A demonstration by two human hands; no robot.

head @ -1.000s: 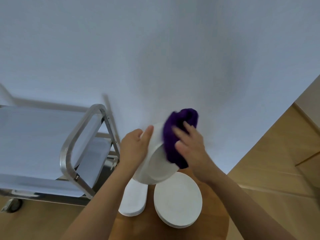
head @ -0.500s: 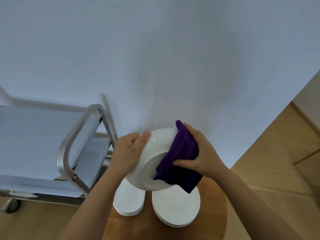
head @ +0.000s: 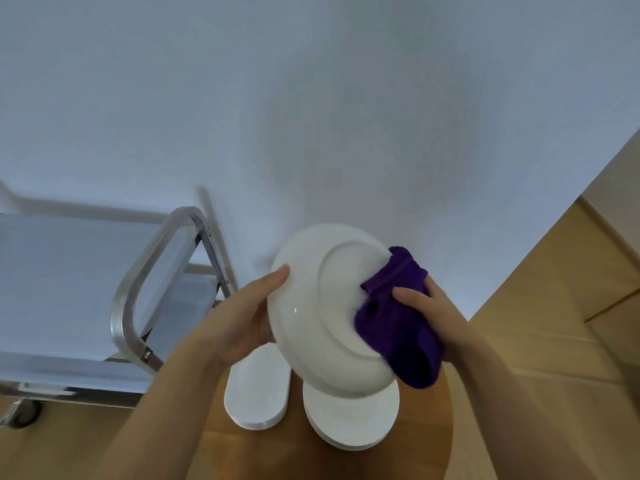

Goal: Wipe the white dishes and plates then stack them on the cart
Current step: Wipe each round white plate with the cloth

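Pale wall fills the background above a round wooden table. Fingers of the right hand curl around a purple cloth, pressing it against the underside of a white plate. Fingers of the left hand pinch the plate's opposite rim, thumb on the edge, keeping it tilted in the air above the table. Below sit 2 white stacks: round plates and oblong dishes (neither on the cart yet). Off to the left, the steel cart shows a bare top shelf. Risk, as I judge it: only a rim pinch holds the plate, so a hard wipe could lever it loose onto the stacks beneath.
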